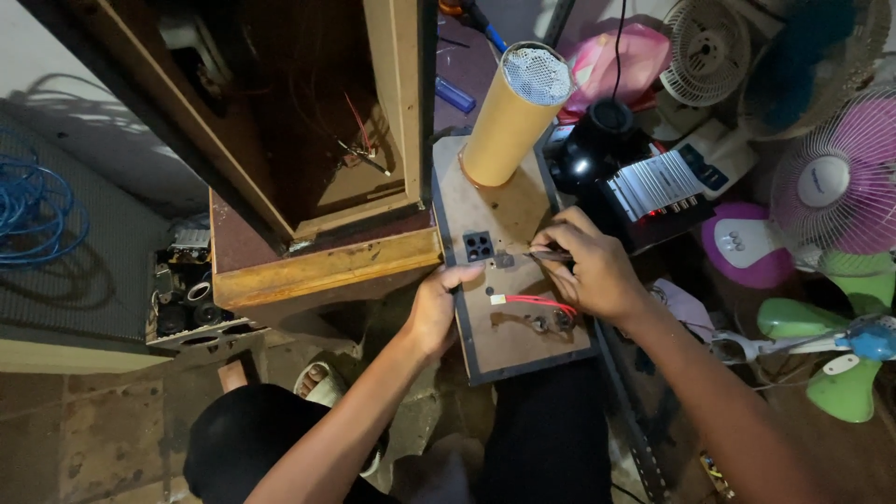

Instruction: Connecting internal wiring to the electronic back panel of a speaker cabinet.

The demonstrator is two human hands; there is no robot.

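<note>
A brown back panel (509, 280) lies flat on the person's lap. The left hand (437, 308) grips its left edge, apparently to steady it. The right hand (593, 266) has fingers pinching a thin tool (549, 252) beside one black socket (478, 246). One yellow tube (511, 117) stands at the far end, and an open wooden cabinet (317, 140) stands left.
</note>
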